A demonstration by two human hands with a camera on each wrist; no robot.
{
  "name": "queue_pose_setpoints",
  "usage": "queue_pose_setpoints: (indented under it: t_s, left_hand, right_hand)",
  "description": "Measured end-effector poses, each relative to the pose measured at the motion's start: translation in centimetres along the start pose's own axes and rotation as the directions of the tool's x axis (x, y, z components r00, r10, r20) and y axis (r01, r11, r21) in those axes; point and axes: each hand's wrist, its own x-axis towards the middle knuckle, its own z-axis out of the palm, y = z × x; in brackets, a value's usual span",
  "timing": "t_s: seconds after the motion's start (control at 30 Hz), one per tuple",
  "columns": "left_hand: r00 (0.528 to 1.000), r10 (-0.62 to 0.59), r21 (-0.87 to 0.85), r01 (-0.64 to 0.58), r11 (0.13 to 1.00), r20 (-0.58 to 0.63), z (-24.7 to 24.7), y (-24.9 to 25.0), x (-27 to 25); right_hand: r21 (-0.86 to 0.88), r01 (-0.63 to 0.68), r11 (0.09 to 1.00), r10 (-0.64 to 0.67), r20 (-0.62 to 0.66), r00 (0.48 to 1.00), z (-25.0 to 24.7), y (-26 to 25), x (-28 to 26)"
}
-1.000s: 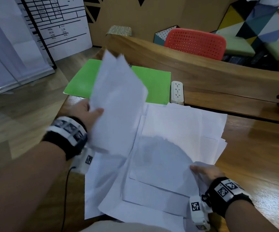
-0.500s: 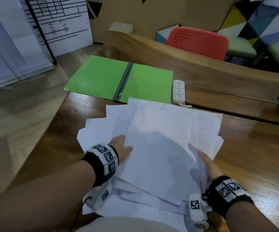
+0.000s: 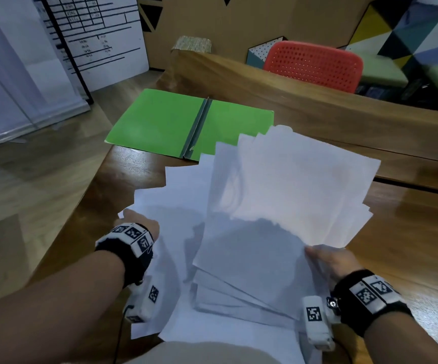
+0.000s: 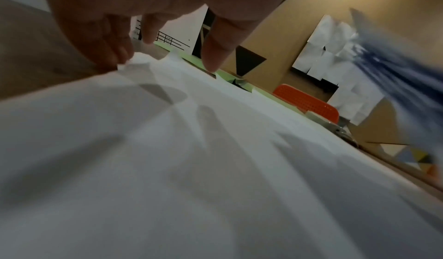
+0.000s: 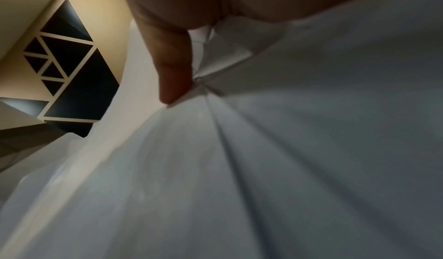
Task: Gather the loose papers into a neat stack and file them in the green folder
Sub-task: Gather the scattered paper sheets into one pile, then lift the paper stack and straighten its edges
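Note:
The green folder (image 3: 186, 122) lies open and flat at the table's far left. White papers (image 3: 286, 195) are fanned out in front of it. My right hand (image 3: 323, 258) grips a bundle of them at its near right edge, thumb (image 5: 172, 69) on top, and the bundle tilts up off the table. Several more sheets (image 3: 170, 206) lie spread on the left. My left hand (image 3: 141, 223) holds their far left corner, fingers (image 4: 112, 54) curled at the edge and thumb (image 4: 213, 54) on top. Paper (image 4: 215, 168) fills both wrist views.
The wooden table (image 3: 409, 245) has a raised ledge (image 3: 317, 106) behind the folder. A red chair (image 3: 315, 65) stands beyond it. At the far left a whiteboard (image 3: 94, 35) leans on the floor. The table's left edge runs close to my left hand.
My left hand laid its sheet on the pile, then moved left to the outer sheets. My right hand has lifted a bundle so its far end tilts up.

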Motion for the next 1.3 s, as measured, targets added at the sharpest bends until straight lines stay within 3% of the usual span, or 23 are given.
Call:
queue_pose_setpoints:
  t_s: [0.23, 0.4, 0.57, 0.67, 0.83, 0.93, 1.1, 1.2, 1.23, 1.27, 1.3]
  left_hand:
    - [1.0, -0.008, -0.192, 0.006, 0.981, -0.006, 0.9, 1.4, -0.7]
    - [0.99, 0.133, -0.299, -0.112, 0.948, 0.052, 1.4, 1.9, -1.2]
    - [0.937, 0.285, -0.426, -0.179, 0.887, 0.2, 2.3, 1.7, -1.5]
    - [0.921, 0.31, -0.484, -0.165, 0.859, 0.236, 2.1, 1.0, -1.4]
    - [0.873, 0.34, -0.497, -0.134, 0.857, 0.35, 2.2, 0.4, -1.4]
    - [0.839, 0.369, -0.491, -0.144, 0.859, 0.4, 2.3, 0.3, -1.4]
    - [0.785, 0.451, -0.442, -0.255, 0.86, 0.426, 3.5, 0.5, -1.4]
    - [0.821, 0.465, -0.423, -0.31, 0.851, 0.333, 2.6, 1.1, -3.6]
    - [0.808, 0.497, -0.472, -0.321, 0.821, 0.317, 2.3, 1.1, -4.1]
    - [0.753, 0.567, -0.572, -0.315, 0.757, 0.335, 1.8, 1.0, -4.3]
    - [0.666, 0.66, -0.7, -0.285, 0.655, 0.347, 1.1, 0.6, -4.6]
  right_hand:
    - [-0.235, 0.023, 0.972, -0.033, -0.04, 0.999, 2.4, -1.8, 2.7]
    - [-0.277, 0.071, 0.958, -0.096, -0.077, 0.992, 4.7, -2.2, 3.3]
    - [-0.195, 0.08, 0.977, -0.083, -0.007, 0.997, 6.2, -2.1, 2.4]
    - [-0.124, 0.066, 0.99, -0.067, -0.006, 0.998, 6.2, -1.3, 2.3]
    - [-0.166, 0.084, 0.983, -0.091, -0.033, 0.995, 6.8, -0.7, 1.8]
    - [-0.075, 0.094, 0.993, -0.097, -0.04, 0.994, 6.6, -0.6, 1.8]
    - [0.006, 0.135, 0.991, -0.136, 0.009, 0.991, 6.4, -0.1, 1.3]
    - [0.035, 0.165, 0.986, -0.166, 0.036, 0.985, 6.3, 0.4, 1.1]
    - [0.03, 0.179, 0.983, -0.179, 0.024, 0.983, 6.1, 0.6, 1.2]
    - [0.041, 0.178, 0.983, -0.179, 0.02, 0.984, 5.9, 0.7, 0.8]
    - [0.062, 0.165, 0.984, -0.167, 0.016, 0.986, 5.4, 0.7, 0.6]
